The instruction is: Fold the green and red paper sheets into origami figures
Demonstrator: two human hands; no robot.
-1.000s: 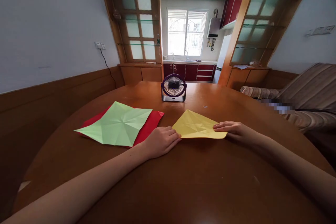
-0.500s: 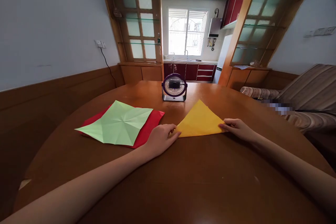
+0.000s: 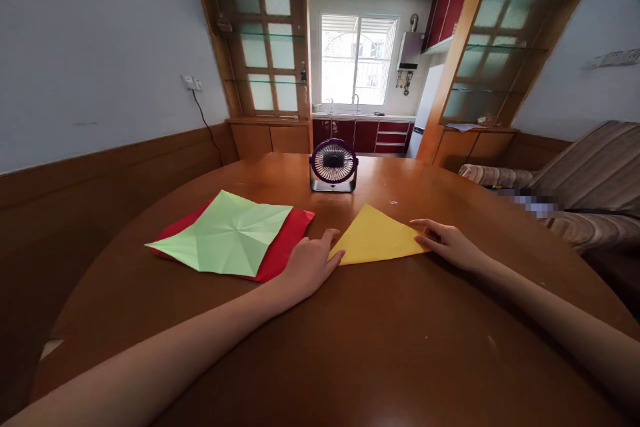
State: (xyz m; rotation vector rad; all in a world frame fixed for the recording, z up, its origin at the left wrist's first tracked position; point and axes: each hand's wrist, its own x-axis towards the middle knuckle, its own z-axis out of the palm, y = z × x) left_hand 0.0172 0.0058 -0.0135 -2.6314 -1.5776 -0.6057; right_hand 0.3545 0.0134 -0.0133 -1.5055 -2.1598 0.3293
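Observation:
A yellow sheet of paper (image 3: 377, 240), folded into a triangle, lies on the wooden table with its point away from me. At its left corner is my left hand (image 3: 310, 263), thumb and index finger apart, the thumb touching the edge. My right hand (image 3: 450, 245) is by the right corner, its fingers spread and the thumb on the paper. Left of these, a creased light green sheet of paper (image 3: 235, 233) rests on top of red paper (image 3: 287, 240). My left wrist is close to the red paper's near corner.
A small purple fan (image 3: 333, 163) stands at the middle of the round table (image 3: 380, 340), beyond the yellow paper. Past the right edge is a striped sofa (image 3: 585, 173). A black cord (image 3: 205, 117) hangs from a wall socket at the left.
The yellow triangle has come down flat onto the table, its point shifting left and nearer. Both hands have loosened their pinch on its corners, fingers now apart. The green and red papers stay put.

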